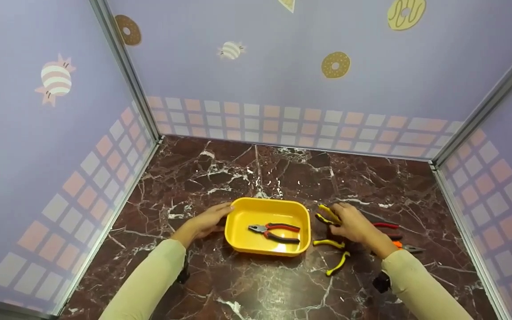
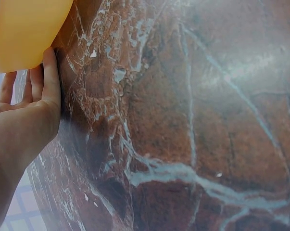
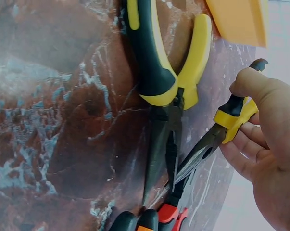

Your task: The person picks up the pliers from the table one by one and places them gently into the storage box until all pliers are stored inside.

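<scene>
While right hand [image 1: 354,224] grips yellow pliers [image 3: 231,120], left hand [image 1: 205,221] touches tray [image 1: 238,213]

A dark red marble tabletop [image 1: 247,173] with white veins carries everything. A yellow plastic tray [image 1: 238,233] sits on it near the front middle. Just right of the tray lie yellow-handled long-nose pliers [image 1: 334,258], with red-handled pliers [image 1: 387,226] and orange-handled pliers [image 1: 409,247] a little further right, their tips crowding together in the right wrist view
</scene>
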A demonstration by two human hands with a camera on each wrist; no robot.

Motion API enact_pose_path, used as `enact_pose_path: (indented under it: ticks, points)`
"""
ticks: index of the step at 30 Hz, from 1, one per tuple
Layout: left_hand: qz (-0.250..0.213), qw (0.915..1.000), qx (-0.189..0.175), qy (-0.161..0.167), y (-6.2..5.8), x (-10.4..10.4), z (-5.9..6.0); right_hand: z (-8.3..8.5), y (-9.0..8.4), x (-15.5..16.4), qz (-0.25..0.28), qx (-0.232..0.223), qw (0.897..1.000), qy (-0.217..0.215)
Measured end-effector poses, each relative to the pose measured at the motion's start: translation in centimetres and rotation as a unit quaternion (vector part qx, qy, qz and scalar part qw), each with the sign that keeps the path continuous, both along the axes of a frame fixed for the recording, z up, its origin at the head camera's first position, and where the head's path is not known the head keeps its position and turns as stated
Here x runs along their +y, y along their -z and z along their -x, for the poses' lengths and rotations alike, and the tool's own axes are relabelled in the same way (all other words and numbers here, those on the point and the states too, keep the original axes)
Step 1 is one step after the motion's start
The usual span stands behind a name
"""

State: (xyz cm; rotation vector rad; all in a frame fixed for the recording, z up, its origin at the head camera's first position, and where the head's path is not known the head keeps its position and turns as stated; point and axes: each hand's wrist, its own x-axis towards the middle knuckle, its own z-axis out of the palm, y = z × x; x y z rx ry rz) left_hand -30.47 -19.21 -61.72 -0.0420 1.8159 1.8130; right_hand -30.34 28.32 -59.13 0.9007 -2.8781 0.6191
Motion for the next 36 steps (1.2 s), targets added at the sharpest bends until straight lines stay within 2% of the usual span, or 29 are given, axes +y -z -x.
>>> enact_pose_path:
  ticks: [7,13,26,32,36]
  points:
    - [-0.006,1.0000,-0.001,-0.002,0.2,0.0,0.0,0.2,-0.8,-0.3,0.010,0.014,1.000,-0.011]
    - [-0.003,1.0000,-0.002,-0.006,0.3,0.0,0.0,0.3,-1.8,-0.6,-0.008,0.020,1.000,-0.009]
    - [0.002,1.0000,0.000,0.002,0.0,0.1,0.2,0.6,-3.2,-0.9,-0.007,0.002,1.000,-0.004]
    - [0.005,0.9999,0.007,0.014,-0.1,0.0,0.3,1.0,-3.7,-0.9,-0.002,0.015,1.000,-0.005]
    - [0.005,1.0000,0.002,0.007,0.0,0.0,0.1,0.8,-3.9,-1.0,-0.007,0.012,1.000,-0.003]
